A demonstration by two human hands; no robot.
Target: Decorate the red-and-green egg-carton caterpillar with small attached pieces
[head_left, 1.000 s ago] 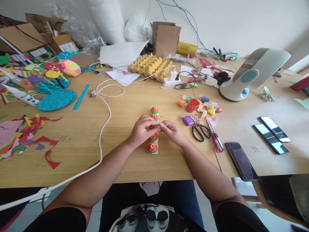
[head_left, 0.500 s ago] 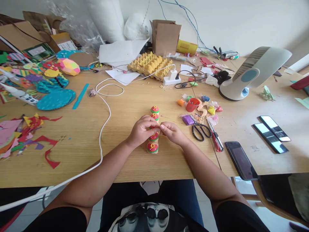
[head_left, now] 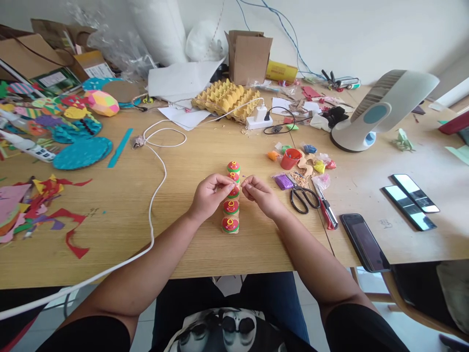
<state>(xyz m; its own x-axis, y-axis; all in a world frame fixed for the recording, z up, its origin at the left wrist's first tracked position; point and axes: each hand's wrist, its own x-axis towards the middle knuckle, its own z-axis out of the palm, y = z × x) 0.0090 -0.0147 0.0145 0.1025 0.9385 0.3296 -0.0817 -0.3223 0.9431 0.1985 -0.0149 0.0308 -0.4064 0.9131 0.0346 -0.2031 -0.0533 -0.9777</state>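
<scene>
A row of several small red domes with green rims and yellow loops (head_left: 230, 208) stands on a narrow tan holder in front of me. My left hand (head_left: 212, 195) hovers at the row's left side, thumb and forefinger pinched over one of the middle domes. Whatever lies in that pinch is too small to make out. To the right of the row, my right hand (head_left: 259, 194) is also closed in a pinch, apart from the left one. Its fingertips hide anything between them.
Right of my hands lie black-handled scissors (head_left: 305, 199), a red box cutter (head_left: 328, 209), a purple clay packet (head_left: 283, 181) and a red cup (head_left: 290, 159). A phone (head_left: 365, 242) lies near the front edge. A white cable (head_left: 153, 205) crosses my left side. Yellow egg trays (head_left: 223, 99) and a fan (head_left: 373, 117) stand farther back.
My hands, which met above the row, have moved apart, leaving a gap between their fingertips. More of the middle domes shows. Both hands remain pinched.
</scene>
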